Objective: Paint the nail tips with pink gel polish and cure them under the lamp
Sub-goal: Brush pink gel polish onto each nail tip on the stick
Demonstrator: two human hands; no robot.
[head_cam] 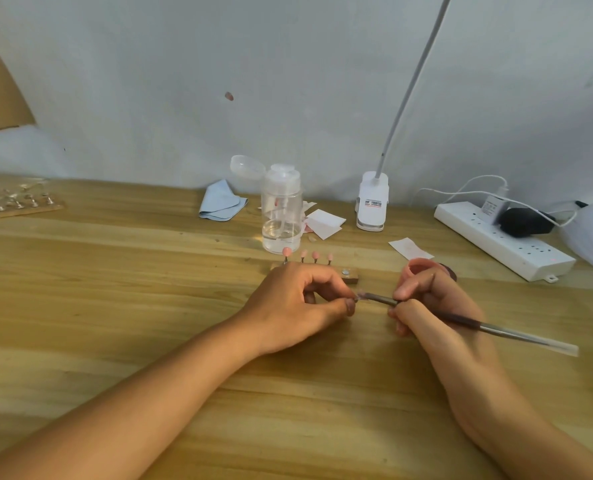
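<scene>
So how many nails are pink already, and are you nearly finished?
Four pink tips stand on the holder and look painted. The left hand pinches a fifth tip while the right hand holds the brush to it. After that, curing seems left.

No legible text, label on lamp clip (373, 201) too blurred, label on plug adapter (491, 206) too small

— How's the light?
— Dim and flat. There's a grey-green cast over the pale grey wall (288, 64) and only faint, soft-edged shadows on the light wooden tabletop (115, 289).
— Sharp?
— Soft overall. The thin dark brush (461, 319) smears toward its clear tail, the clear plastic pump bottle (281, 216) carries small glints, and the wide lens bows the edges.
</scene>
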